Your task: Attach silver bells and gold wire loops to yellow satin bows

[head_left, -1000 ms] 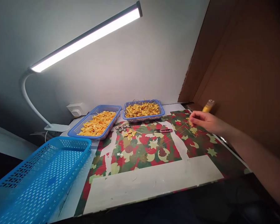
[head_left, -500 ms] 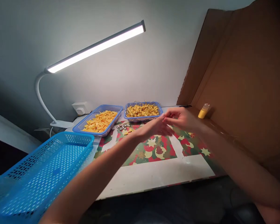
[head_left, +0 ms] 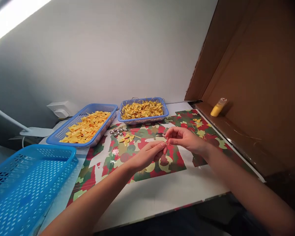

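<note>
In the middle of the table, the fingertips of my left hand [head_left: 151,153] and my right hand [head_left: 185,141] pinch close together. Something thin and fine seems to lie between them, too small to make out. Just behind the fingers, partly hidden by my right hand, is a small dark tool [head_left: 160,134]. To the left of my hands lie a few loose yellow bows [head_left: 127,139] and a cluster of shiny silver beads or bells [head_left: 118,132] beside thin golden wires.
A blue basket of yellow bows [head_left: 85,128] and another of bows with golden ties [head_left: 144,110] stand at the back. A larger blue basket [head_left: 31,183] is at left. A bottle of yellow stuff [head_left: 218,107] stands by the cardboard wall [head_left: 255,82]; yellow scraps [head_left: 201,133] lie right.
My view has tilted downward and the lamp has mostly left it. My fingers, blurred before, now meet in a steadier pinch, and the left hand's fingers have curled in.
</note>
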Demonstrator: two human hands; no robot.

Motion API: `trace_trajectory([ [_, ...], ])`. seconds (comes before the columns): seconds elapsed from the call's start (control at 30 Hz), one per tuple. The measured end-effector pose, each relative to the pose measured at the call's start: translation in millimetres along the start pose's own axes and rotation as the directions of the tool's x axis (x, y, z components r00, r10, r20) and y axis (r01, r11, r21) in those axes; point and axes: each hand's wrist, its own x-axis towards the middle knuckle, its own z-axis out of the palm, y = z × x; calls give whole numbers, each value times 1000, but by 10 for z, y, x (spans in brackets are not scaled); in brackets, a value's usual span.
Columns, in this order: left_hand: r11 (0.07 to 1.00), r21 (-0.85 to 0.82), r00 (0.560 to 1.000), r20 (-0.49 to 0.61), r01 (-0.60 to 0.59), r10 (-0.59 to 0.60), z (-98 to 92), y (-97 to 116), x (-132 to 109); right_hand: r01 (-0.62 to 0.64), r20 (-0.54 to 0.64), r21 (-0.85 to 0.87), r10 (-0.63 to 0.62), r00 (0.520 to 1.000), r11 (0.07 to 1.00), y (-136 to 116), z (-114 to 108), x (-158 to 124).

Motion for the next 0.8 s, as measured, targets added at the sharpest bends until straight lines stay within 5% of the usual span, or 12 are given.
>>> trace_trajectory([
  [0.07,999,-31,993,-121,-16,12,-89,-83,11,18,-35,-265,-29,999,964,99,-41,52],
  [0.2,995,-69,937,-347,-74,45,-233,-257,29,8,-24,-735,-38,999,678,293,-116,125],
  [0.5,963,267,848,-502,-34,169,-183,-412,-18,12,44,-949,93,995,316,400,-19,178],
  [0.8,930,367,817,-533,-12,221,-166,-403,-8,28,28,-999,-5,1000,-19,304,-8,128],
])
